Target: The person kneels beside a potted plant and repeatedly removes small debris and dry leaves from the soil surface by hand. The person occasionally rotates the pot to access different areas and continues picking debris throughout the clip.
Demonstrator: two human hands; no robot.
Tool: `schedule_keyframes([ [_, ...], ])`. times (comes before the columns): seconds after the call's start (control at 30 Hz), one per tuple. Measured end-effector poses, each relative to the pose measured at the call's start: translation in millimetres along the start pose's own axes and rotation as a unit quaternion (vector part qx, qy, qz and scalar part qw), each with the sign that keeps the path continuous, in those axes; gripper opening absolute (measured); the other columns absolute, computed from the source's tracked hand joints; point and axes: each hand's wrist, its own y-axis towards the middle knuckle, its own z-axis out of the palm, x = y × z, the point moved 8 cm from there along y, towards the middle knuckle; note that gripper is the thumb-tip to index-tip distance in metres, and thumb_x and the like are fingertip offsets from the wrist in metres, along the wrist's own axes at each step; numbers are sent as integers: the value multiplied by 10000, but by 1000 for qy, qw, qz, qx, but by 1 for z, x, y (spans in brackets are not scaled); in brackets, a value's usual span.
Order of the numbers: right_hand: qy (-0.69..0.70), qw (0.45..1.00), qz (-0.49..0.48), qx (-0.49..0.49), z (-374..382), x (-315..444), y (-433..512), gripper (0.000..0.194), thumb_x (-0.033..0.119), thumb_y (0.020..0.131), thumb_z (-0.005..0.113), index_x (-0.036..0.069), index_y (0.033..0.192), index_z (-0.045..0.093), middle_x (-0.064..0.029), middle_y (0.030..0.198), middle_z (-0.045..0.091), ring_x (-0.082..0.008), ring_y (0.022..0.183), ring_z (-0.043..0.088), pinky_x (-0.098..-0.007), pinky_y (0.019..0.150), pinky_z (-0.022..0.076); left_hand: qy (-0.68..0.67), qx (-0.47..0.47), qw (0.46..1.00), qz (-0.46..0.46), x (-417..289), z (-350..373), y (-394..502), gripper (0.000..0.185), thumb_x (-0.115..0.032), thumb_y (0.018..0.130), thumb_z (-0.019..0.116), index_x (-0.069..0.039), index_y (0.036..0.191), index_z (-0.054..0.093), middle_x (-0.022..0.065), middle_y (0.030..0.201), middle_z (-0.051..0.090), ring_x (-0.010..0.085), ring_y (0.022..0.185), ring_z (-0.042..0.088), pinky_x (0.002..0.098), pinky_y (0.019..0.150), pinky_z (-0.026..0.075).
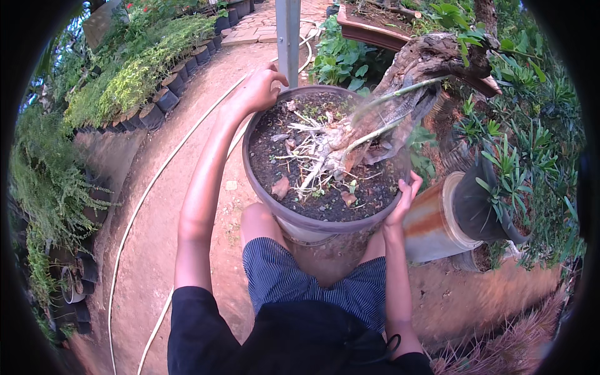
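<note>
A large round plant pot [318,226] with dark soil [267,164] stands before me, close to my knees. From its soil a thick, gnarled bonsai trunk [398,79] leans to the upper right, with pale exposed roots [311,171] at its base and thin green stems along it. My left hand [265,89] is at the pot's upper left rim, its fingers bent beside the metal post; how firmly it touches the rim cannot be told. With my right hand [402,199] I hold the lower right rim, fingers around the outside. Dry leaves [281,187] lie on the soil.
A metal post [288,42] rises just behind the pot. A pale hose [154,180] curves over the dirt path on the left. Rows of bagged plants [165,99] line that side. At right are a rusty cylindrical stand [429,220] bearing a black pot [478,201], and a rectangular tray planter [370,33].
</note>
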Motion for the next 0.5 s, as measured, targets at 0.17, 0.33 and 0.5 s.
schedule_keyframes([
  [0.17, 8, 1000, 27, -7, -5, -6, 1, 360, 174, 971, 499, 14, 1291, 461, -93, 1169, 488, -175, 1085, 450, -334, 1030, 339, 58, 81, 995, -22, -16, 48, 21, 192, -173, 799, 793, -113, 981, 804, 170, 1359, 563, 360, 1276, 545, 452, 1115, 439],
  [0.33, -3, 1000, 17, -8, -5, -6, 1, 345, 172, 974, 503, 25, 1285, 471, -79, 1159, 481, -171, 1075, 443, -327, 1021, 335, 138, 118, 976, -117, -9, 56, 39, 357, -122, 759, 771, 0, 1094, 749, 156, 1389, 545, 349, 1329, 510, 518, 1119, 446],
  [0.5, 0, 1000, 7, -4, -2, 0, -1, 349, 194, 970, 518, 27, 1275, 479, -65, 1134, 470, -165, 1054, 430, -321, 1003, 331, 133, 151, 968, -147, -13, 66, 47, 441, -60, 768, 729, 24, 1199, 683, 163, 1422, 523, 363, 1347, 498, 527, 1129, 439],
])
